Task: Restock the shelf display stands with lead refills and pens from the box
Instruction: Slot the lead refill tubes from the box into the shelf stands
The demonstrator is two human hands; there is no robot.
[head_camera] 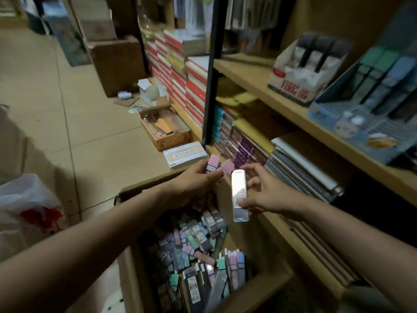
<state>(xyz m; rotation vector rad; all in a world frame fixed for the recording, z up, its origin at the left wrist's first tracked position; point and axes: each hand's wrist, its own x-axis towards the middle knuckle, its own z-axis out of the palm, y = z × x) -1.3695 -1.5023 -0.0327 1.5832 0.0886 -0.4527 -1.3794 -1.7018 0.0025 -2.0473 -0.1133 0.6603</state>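
We note the box, lower centre, full of packs; left hand fingers grip pink packs, right hand fingers pinch a silver pack.

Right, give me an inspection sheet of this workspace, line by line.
Surface: tan floor; wooden shelf.
Job's things: open cardboard box full of mixed-colour packs; blue display stand and white display stand on the shelf.
Clutter: plastic bag, small cartons on the floor.
Hands: left hand grips pink packs; right hand pinches a shiny pack.
Cables: nothing seen.
Surroundings: stacked books, spiral notebooks.
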